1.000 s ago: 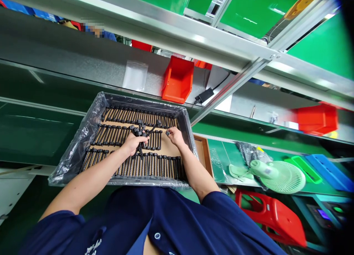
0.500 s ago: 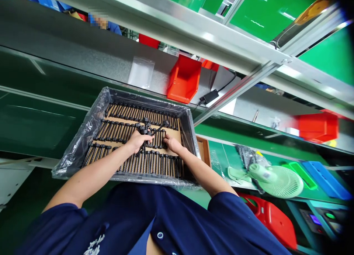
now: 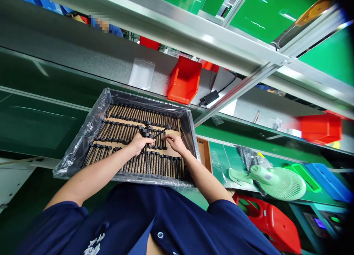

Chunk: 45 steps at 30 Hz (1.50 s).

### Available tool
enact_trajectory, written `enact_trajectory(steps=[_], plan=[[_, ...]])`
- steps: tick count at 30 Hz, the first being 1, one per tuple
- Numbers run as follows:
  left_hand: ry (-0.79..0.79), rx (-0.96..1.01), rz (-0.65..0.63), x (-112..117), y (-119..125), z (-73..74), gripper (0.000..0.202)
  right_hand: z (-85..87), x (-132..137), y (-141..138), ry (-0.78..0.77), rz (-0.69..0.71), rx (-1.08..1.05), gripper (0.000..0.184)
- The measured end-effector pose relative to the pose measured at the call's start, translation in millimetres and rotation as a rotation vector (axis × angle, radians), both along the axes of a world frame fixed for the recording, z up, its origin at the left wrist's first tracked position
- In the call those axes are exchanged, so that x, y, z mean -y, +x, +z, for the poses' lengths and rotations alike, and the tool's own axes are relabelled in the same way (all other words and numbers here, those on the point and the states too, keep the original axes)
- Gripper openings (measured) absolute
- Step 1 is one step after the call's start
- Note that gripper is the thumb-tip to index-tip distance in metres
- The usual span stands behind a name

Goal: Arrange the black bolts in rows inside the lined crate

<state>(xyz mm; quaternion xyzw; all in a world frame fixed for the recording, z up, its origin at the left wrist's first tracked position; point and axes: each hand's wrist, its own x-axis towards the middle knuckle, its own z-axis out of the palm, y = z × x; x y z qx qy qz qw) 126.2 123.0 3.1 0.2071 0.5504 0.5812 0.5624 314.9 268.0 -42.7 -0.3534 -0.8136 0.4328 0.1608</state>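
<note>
A tray lined with clear plastic (image 3: 70, 153) holds rows of slim black rods with round heads (image 3: 159, 164), laid side by side on brown board. Over the middle row, my left hand (image 3: 137, 143) is closed around a bunch of these black rods (image 3: 144, 130), their heads clustered above the fingers. One rod sticks out of the bunch toward the upper right. My right hand (image 3: 175, 143) is at the right end of the middle row, thumb and fingertips pinched beside the last rod there. Whether the pinch holds a rod is too small to tell.
Behind the tray, a shelf carries a red bin (image 3: 184, 79), a clear plastic bag (image 3: 142, 74) and a black adapter (image 3: 209, 97). A pale green fan (image 3: 284, 183) and blue tray (image 3: 328, 181) lie to the right. A red stool (image 3: 276, 221) stands below.
My right hand has drawn slightly up from the end of the middle row, its fingertips now more visible. My left hand still grips the bunch in nearly the same place.
</note>
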Motion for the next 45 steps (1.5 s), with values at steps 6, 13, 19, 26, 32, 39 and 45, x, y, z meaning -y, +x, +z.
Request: enact_trajectory(steps=[6, 13, 19, 26, 32, 39, 45], plan=[[0.070, -0.008, -0.067, 2, 8, 0.7, 0.020, 37.8, 56, -33, -0.648, -0.066, -0.467, 0.040], [-0.004, -0.007, -0.017, 0, 7, -2.7, 0.026, 34.8, 12, -31, -0.506, -0.326, -0.441, 0.036], [-0.047, 0.041, 0.001, -1, 4, -3.1, 0.018, -12.1, -35, -13, -0.071, -0.359, 0.428, 0.022], [-0.028, 0.118, 0.010, -4, 0, -10.4, 0.020, -35.8, -32, -18, 0.088, -0.295, 0.567, 0.017], [-0.018, 0.093, -0.039, -3, 1, -5.7, 0.027, -39.0, -31, -13, 0.069, -0.307, 0.507, 0.015], [0.035, 0.035, -0.067, -1, 2, -7.8, 0.028, -19.6, -16, -18, 0.028, -0.360, 0.307, 0.015], [0.125, 0.051, -0.240, 2, 5, -5.6, 0.042, 20.5, 25, -45, -0.759, -0.120, -0.330, 0.038]])
